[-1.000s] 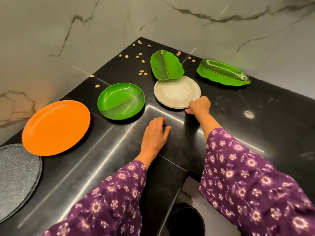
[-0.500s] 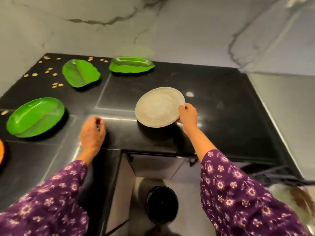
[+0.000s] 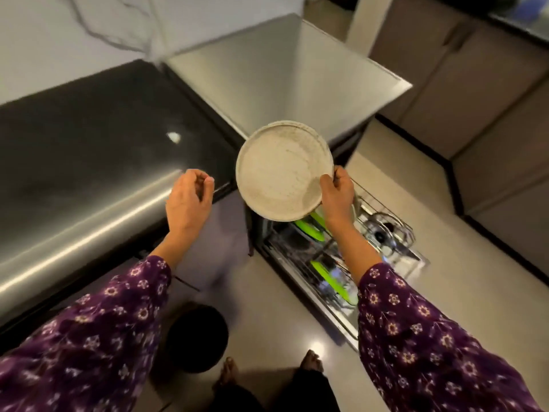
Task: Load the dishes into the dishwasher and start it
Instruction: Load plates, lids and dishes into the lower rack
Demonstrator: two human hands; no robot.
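Note:
My right hand (image 3: 337, 195) grips the right rim of a round off-white plate (image 3: 280, 171), holding it in the air above the pulled-out dishwasher rack (image 3: 341, 263). Green plates (image 3: 309, 227) stand in the rack, with another green plate (image 3: 329, 281) nearer to me. My left hand (image 3: 188, 203) hovers over the front edge of the black counter (image 3: 89, 162), fingers loosely curled and holding nothing.
A steel-topped appliance (image 3: 282, 69) stands right of the counter, behind the plate. A glass lid (image 3: 383, 230) lies at the rack's far side. A round black bin (image 3: 196, 337) sits on the floor by my bare feet (image 3: 310, 359). Cabinets (image 3: 475, 84) line the right.
My right hand lifted the off-white plate off the counter and carried it right, over the dishwasher rack. My left hand rose from the counter. My view swung right, away from the other dishes.

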